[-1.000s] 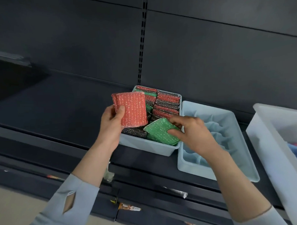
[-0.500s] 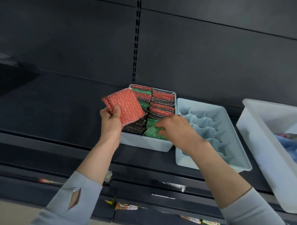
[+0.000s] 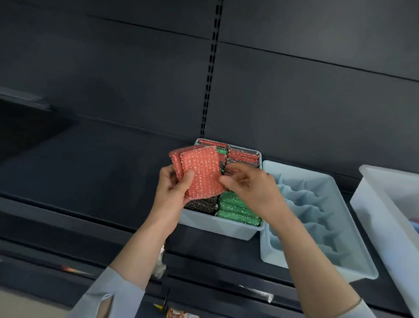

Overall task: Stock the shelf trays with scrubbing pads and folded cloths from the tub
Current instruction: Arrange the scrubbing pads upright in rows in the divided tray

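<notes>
We see the left hand gripping two red scrubbing pads upright above the filled tray on the shelf, likely fanned so one can be peeled off; the right hand pinches the front pad's right edge. The pads already stand on edge in tight rows in that tray, so a free slot looks scarce; the empty ridged tray sits just beside it on the right, and the white tub stands at the shelf's right end.

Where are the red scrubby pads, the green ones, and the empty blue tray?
red pads (image 3: 200, 173): head view, face of the front pad.
green pads (image 3: 237, 211): head view, top edges, near corner.
empty blue tray (image 3: 360, 271): head view, bare front rim.
</notes>
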The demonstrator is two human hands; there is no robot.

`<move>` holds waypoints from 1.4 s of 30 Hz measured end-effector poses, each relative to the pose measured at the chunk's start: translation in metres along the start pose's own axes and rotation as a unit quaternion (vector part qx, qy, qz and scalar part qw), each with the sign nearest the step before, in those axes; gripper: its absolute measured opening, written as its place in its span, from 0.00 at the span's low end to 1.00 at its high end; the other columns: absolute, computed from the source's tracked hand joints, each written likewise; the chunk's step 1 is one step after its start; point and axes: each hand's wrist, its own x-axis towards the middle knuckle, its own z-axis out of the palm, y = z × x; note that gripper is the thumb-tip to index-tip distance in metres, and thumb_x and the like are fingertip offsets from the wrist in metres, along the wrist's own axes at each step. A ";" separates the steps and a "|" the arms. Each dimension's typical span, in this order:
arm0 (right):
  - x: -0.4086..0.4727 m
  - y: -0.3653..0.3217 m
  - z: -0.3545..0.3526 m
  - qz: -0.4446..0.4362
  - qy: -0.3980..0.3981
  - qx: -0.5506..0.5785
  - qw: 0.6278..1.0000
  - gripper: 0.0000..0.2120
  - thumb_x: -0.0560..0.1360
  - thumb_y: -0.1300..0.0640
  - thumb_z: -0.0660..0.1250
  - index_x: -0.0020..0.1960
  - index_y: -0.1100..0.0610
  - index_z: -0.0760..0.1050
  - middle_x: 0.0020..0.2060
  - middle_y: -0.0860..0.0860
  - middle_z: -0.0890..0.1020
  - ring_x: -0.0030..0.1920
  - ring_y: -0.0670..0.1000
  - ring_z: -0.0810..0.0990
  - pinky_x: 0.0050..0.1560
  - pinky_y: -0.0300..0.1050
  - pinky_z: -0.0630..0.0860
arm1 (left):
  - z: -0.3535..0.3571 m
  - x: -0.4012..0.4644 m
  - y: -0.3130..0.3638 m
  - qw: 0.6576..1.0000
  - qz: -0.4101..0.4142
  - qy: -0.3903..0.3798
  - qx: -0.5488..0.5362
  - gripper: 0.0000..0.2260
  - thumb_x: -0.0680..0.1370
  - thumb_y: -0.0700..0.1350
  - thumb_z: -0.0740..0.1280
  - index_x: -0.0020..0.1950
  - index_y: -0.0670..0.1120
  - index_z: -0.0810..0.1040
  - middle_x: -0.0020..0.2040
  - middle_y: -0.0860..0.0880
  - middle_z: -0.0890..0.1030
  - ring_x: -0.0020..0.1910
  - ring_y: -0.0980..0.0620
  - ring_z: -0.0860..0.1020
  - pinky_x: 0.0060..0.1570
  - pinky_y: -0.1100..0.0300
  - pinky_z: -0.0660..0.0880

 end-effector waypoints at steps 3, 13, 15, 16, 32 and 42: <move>0.005 -0.003 0.017 0.068 -0.029 0.190 0.979 0.14 0.70 0.49 0.75 0.50 0.56 0.78 0.42 0.52 0.84 0.38 0.49 0.82 0.40 0.44 0.80 | 0.003 -0.005 0.004 0.999 -0.003 -0.042 0.022 0.22 0.73 0.53 0.74 0.61 0.48 0.71 0.59 0.47 0.80 0.56 0.49 0.81 0.55 0.48 0.79; 0.006 0.007 0.026 -0.065 0.024 -0.009 0.998 0.14 0.74 0.50 0.71 0.57 0.54 0.80 0.48 0.47 0.84 0.47 0.47 0.81 0.52 0.39 0.75 | -0.037 0.015 0.019 0.981 0.071 0.178 -0.031 0.06 0.83 0.44 0.60 0.59 0.45 0.68 0.53 0.48 0.79 0.53 0.51 0.79 0.55 0.54 0.78; -0.001 -0.002 0.036 -0.119 0.027 -0.090 0.988 0.16 0.74 0.50 0.72 0.59 0.55 0.80 0.50 0.50 0.84 0.50 0.50 0.80 0.55 0.40 0.73 | -0.045 0.020 0.023 0.978 0.069 0.193 -0.043 0.07 0.83 0.42 0.61 0.60 0.46 0.68 0.55 0.49 0.78 0.54 0.51 0.78 0.55 0.55 0.77; -0.005 -0.006 0.042 -0.136 0.014 -0.121 0.983 0.15 0.74 0.51 0.72 0.59 0.55 0.80 0.50 0.51 0.84 0.51 0.52 0.79 0.57 0.44 0.74 | -0.048 0.022 0.024 0.978 0.067 0.193 -0.046 0.08 0.83 0.41 0.60 0.62 0.45 0.69 0.56 0.48 0.78 0.54 0.52 0.79 0.55 0.57 0.78; 0.005 -0.025 0.053 -0.085 -0.088 -0.182 0.976 0.11 0.73 0.47 0.72 0.54 0.48 0.83 0.46 0.46 0.84 0.44 0.47 0.81 0.53 0.45 0.77 | -0.058 0.031 0.019 0.993 0.049 0.100 -0.033 0.07 0.83 0.40 0.60 0.59 0.49 0.72 0.55 0.51 0.80 0.56 0.53 0.78 0.61 0.51 0.76; 0.013 -0.020 0.063 -0.066 -0.057 -0.107 0.990 0.11 0.73 0.45 0.71 0.50 0.50 0.84 0.44 0.44 0.85 0.43 0.43 0.83 0.52 0.42 0.79 | -0.050 0.035 0.027 0.995 0.053 0.056 -0.058 0.06 0.82 0.41 0.61 0.59 0.48 0.71 0.55 0.51 0.80 0.54 0.54 0.79 0.54 0.55 0.77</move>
